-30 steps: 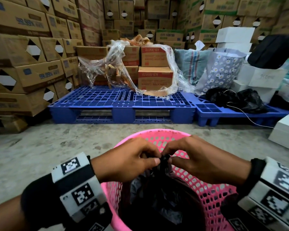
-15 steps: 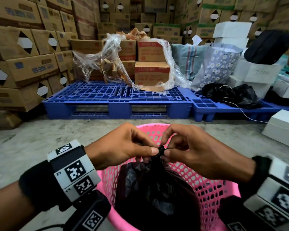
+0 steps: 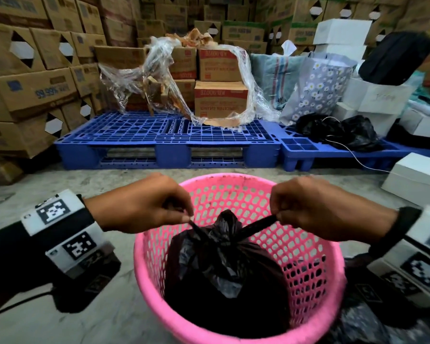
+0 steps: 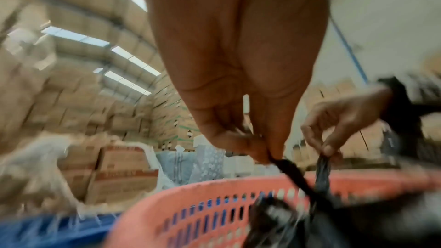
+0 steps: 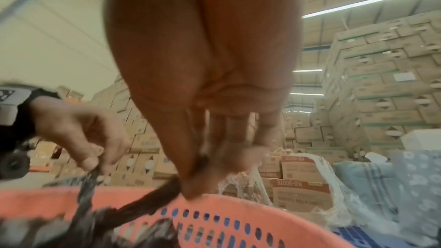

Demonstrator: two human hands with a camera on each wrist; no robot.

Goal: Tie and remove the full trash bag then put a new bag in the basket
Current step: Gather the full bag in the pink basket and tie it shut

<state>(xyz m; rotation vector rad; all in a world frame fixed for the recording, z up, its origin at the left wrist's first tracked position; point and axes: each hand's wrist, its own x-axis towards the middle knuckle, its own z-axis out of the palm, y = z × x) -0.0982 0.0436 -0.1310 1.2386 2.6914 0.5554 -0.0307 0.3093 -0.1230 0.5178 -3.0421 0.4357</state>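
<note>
A full black trash bag (image 3: 224, 274) sits inside a pink perforated basket (image 3: 315, 259) on the concrete floor. Its gathered top forms a knot (image 3: 227, 220) with two twisted tails stretched sideways. My left hand (image 3: 144, 207) pinches the left tail at the basket's left rim. My right hand (image 3: 315, 207) pinches the right tail (image 3: 258, 225) over the right side. In the left wrist view my left hand (image 4: 269, 155) pinches a taut black strand (image 4: 296, 174). The right wrist view shows my right hand (image 5: 190, 188) pinching its strand (image 5: 152, 201) above the basket rim (image 5: 238, 206).
Blue plastic pallets (image 3: 166, 135) lie beyond the basket, carrying cartons wrapped in loose clear film (image 3: 221, 93) and loose black bags (image 3: 343, 131). Stacked cardboard boxes (image 3: 32, 88) rise at the left and back. White boxes (image 3: 415, 180) stand at the right. More black plastic (image 3: 372, 326) lies at the bottom right.
My hands, close together at the bag's top before, have moved apart to the left and right, drawing the two tails out and tightening the knot. The camera view has tilted down slightly.
</note>
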